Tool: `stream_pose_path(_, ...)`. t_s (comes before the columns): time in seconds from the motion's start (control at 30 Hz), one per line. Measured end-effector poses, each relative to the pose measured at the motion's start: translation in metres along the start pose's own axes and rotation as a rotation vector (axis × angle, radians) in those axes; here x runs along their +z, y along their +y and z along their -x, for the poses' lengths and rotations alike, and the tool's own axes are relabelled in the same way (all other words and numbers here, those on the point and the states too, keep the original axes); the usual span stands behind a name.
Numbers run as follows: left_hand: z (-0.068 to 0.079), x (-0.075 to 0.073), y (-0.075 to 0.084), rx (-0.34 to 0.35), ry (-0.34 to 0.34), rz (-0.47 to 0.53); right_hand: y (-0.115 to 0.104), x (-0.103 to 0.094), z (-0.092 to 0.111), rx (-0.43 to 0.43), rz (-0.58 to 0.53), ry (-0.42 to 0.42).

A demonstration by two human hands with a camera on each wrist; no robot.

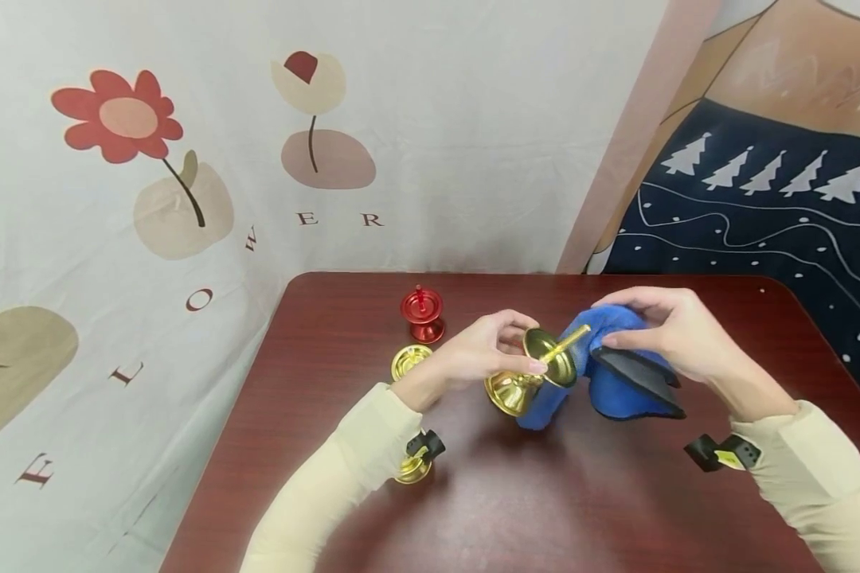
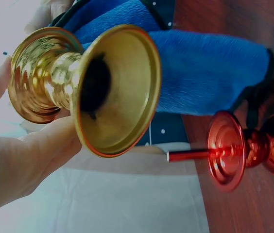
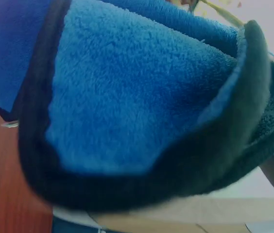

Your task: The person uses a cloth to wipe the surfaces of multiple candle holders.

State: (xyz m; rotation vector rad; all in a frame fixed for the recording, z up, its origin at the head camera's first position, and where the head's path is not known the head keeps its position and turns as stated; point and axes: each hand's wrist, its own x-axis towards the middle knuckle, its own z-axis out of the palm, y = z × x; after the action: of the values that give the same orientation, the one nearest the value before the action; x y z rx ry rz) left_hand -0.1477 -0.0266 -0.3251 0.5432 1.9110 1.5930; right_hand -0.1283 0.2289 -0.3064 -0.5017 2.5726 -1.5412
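Observation:
My left hand [image 1: 483, 350] grips a shiny gold candlestick [image 1: 510, 393] by its narrow middle, thumb across it. The candlestick is tilted above the table, its spiked dish leaning right towards the cloth. Its hollow flared base [image 2: 134, 92] faces the camera in the left wrist view. My right hand [image 1: 677, 328] pinches a blue plush cloth [image 1: 619, 394] with dark edging, folded and hanging just beside the candlestick. In the right wrist view the cloth [image 3: 122, 92] fills most of the picture and hides the fingers.
A red candlestick [image 1: 425, 320] with a spike stands upright towards the back of the dark red-brown table [image 1: 545, 509]. A gold one [image 1: 407, 362] stands in front of it, and another gold piece [image 1: 413, 471] is partly hidden by my left wrist. A printed curtain [image 1: 473, 159] hangs behind.

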Motion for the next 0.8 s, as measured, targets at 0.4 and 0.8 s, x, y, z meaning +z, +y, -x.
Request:
stream_pose_path(0.4, -0.006, 0.005, 0.000, 0.164, 0.252, -0.038, -0.002, 0.009, 0.005, 0.002, -0.310, 0.208)
stream_pose_path(0.8, -0.006, 0.024, -0.008, 0.116, 0.369, -0.194, 0.009, 0.041, 0.007, -0.029, -0.024, 0.154)
